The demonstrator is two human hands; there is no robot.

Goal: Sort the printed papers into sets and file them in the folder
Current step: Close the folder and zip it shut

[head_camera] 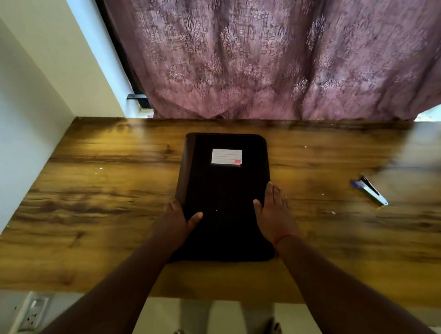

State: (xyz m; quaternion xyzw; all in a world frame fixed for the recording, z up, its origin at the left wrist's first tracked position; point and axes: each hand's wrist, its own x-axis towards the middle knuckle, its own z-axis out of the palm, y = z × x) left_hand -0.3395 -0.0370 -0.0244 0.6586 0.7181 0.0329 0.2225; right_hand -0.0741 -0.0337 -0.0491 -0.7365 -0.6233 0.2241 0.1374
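Left hand grips closed folder edge, right hand flat on top; yank it open, could slide off counter.

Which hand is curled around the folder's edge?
The left hand, gripping the black folder's left edge; the right hand lies flat on top.

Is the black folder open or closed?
Closed. The black folder lies flat on the wooden desk, label-side cover up, no pages showing.
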